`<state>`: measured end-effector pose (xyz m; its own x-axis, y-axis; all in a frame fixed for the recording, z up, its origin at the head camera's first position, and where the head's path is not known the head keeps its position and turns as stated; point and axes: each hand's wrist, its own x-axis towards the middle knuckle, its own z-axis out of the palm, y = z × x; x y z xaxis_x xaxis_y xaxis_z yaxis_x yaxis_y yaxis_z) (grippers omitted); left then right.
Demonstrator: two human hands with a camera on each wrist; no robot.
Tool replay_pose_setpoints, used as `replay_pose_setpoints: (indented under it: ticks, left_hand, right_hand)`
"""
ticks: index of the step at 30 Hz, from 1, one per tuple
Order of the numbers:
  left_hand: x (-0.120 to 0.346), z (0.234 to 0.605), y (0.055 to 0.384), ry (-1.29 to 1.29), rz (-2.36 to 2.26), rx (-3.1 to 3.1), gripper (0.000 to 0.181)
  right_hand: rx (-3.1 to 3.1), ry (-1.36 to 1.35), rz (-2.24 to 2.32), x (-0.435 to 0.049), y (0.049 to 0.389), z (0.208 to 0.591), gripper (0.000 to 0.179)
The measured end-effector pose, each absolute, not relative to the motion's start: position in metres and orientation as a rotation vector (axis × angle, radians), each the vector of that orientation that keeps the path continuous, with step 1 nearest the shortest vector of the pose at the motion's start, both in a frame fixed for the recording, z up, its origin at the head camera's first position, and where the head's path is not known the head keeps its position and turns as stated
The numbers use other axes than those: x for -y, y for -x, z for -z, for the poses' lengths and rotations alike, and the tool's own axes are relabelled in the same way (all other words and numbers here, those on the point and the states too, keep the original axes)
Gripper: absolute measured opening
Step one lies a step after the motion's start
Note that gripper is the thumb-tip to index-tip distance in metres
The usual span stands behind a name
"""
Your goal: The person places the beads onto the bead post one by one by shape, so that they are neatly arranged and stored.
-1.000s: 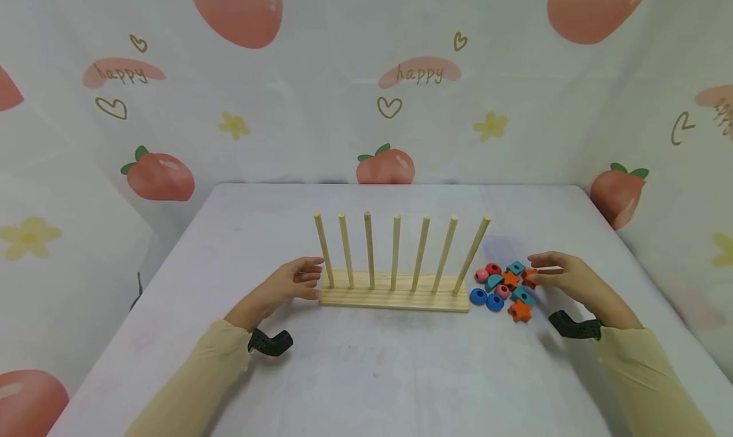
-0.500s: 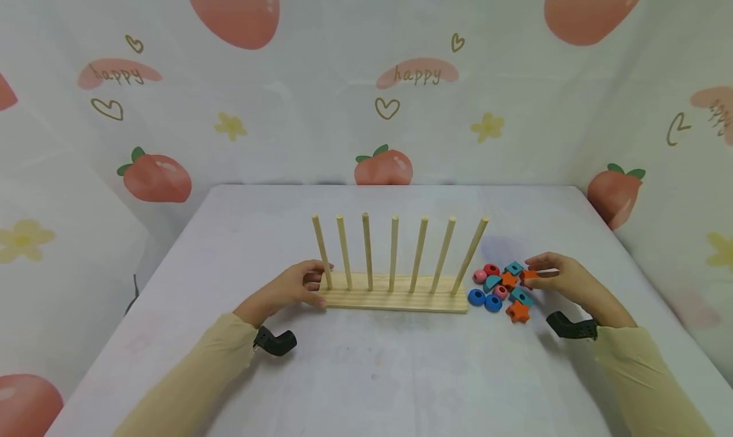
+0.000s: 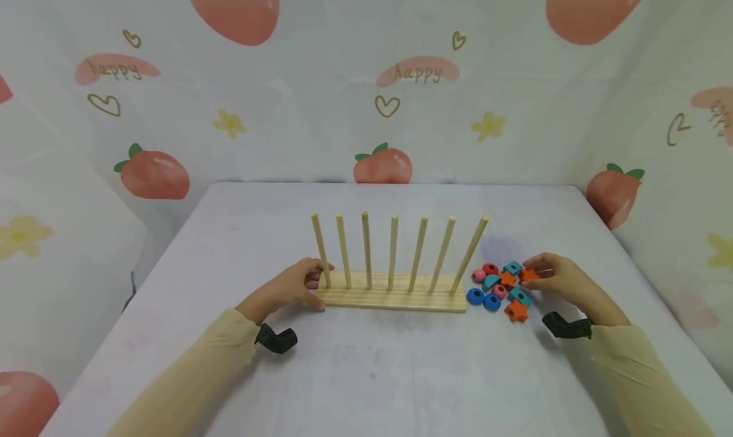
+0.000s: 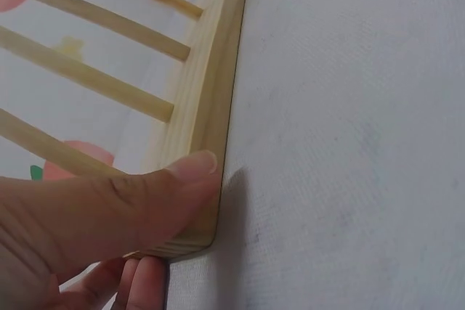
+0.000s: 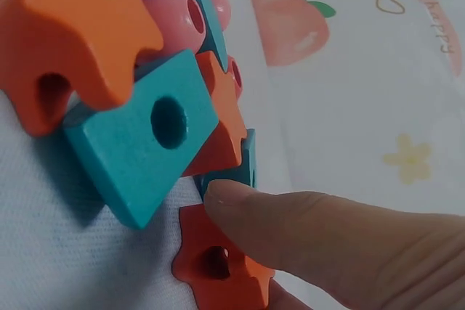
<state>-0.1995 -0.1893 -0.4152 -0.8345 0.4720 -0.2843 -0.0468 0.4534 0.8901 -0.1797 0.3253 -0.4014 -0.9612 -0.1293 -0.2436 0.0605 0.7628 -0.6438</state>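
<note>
A pale wooden peg rack with several upright pegs stands on the table, its pegs bare. My left hand grips its left end. In the left wrist view the thumb lies along the front edge of the base, and the other fingers curl at the end behind it. My right hand is at the far right side of a bead pile, thumb and fingers around an orange star bead. The right thumb overlaps that star's upper edge; a fingertip shows on its other side.
Beside the rack's right end lie blue round beads, pink and red round beads, teal blocks and more orange stars. A white cloth covers the table; a printed curtain hangs behind.
My left hand has moved right onto the rack's end, and its fingers now reach behind the base. The right hand's fingers have drawn slightly closer around the orange star bead.
</note>
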Motion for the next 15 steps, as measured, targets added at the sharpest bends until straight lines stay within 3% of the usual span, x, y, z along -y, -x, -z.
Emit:
replay_pose_setpoints:
  ticks: [15]
  left_hand:
    - [0.1896, 0.4076, 0.1931, -0.439, -1.342, -2.253, 0.081]
  right_hand:
    - [-2.66, 0.027, 0.949, -0.326, 0.1847, 0.4037, 0.052]
